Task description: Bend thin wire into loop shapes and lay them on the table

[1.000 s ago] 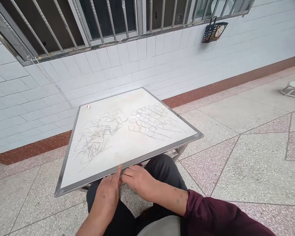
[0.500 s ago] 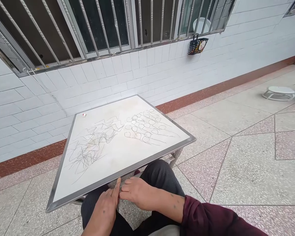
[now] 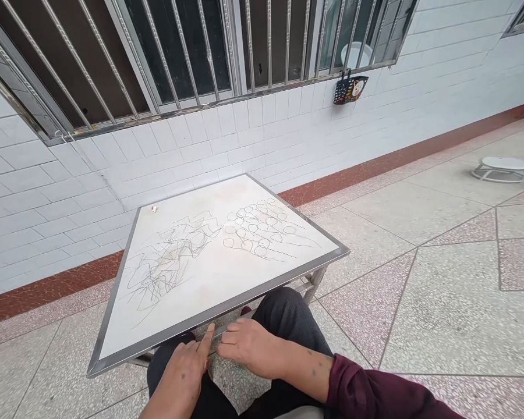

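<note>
The person sat on the floor with knees under a low worktop point(image 3: 227, 262), a white board framed in metal and covered in pencil scribbles. Both hands met at its near edge, about the middle. The left hand point(image 3: 183, 369) had its forefinger stretched out, the tip touching the metal rim, and the other fingers loosely curled; it gripped nothing that could be seen. The right hand point(image 3: 248, 349) lay just beside it, fingers bent downward against the underside or front of the rim, half-closed; whether it pinched something thin there could not be told. The thing in hand was thus the worktop's near rim point(image 3: 174, 333) itself. By the look of it the frame was stiff, smooth metal, likely slippery and with a hard thin lip, while the whole piece seemed light enough on its slim folding legs point(image 3: 312, 282) to shift if pushed; the surest hold would probably be the rim, thumbs above and fingers beneath. A tiny red and white scrap point(image 3: 153, 208) lay near the far left corner. Behind stood a white-tiled wall point(image 3: 244, 139) with a barred window point(image 3: 179, 52), and a small dark basket point(image 3: 350, 89) hung from the sill.
</note>
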The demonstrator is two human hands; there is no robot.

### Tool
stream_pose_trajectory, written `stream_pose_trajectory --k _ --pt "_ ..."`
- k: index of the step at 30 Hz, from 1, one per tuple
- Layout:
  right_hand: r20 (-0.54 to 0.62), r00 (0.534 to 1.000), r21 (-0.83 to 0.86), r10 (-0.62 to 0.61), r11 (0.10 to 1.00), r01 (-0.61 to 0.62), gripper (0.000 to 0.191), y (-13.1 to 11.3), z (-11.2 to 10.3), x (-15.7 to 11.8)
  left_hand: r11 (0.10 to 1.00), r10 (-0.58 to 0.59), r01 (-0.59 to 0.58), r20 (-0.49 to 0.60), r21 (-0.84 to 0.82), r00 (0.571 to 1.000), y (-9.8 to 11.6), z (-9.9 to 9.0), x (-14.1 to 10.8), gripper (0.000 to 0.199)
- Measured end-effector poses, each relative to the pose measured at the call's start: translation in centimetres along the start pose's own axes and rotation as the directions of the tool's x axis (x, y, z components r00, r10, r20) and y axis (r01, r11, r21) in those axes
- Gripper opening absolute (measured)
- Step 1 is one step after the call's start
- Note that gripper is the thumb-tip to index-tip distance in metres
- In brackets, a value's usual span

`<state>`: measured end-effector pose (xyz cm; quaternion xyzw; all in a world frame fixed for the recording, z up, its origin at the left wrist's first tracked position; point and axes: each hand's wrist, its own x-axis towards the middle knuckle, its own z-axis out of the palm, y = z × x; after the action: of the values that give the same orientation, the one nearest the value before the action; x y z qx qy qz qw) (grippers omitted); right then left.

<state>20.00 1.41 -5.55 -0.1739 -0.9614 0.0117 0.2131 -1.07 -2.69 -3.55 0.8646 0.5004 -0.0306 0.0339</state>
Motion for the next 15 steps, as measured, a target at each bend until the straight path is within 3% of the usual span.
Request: stream_pose_trajectory --k 7,12,15 --pt "0.034 0.999 0.061 0.04 0.997 -0.042 0.007 0.1 0.6 -0.5 1.0 -0.009 0.01 0.046 -0.019 0.999 0.0 -0.8 -0.4 0.063" --pt "0.031 0.989 0.205 0.143 0.968 -0.147 0.024 0.5 1.6 -0.5 1.0 -0.006 0.008 0.102 -0.015 0.995 1.2 -2.7 0.0 0.054" --pt "0.066 0.982 0.329 0.177 0.925 -0.189 0.023 0.5 1.3 -0.3 1.0 0.007 -0.009 0.108 0.021 0.994 1.7 -3.1 0.3 0.043"
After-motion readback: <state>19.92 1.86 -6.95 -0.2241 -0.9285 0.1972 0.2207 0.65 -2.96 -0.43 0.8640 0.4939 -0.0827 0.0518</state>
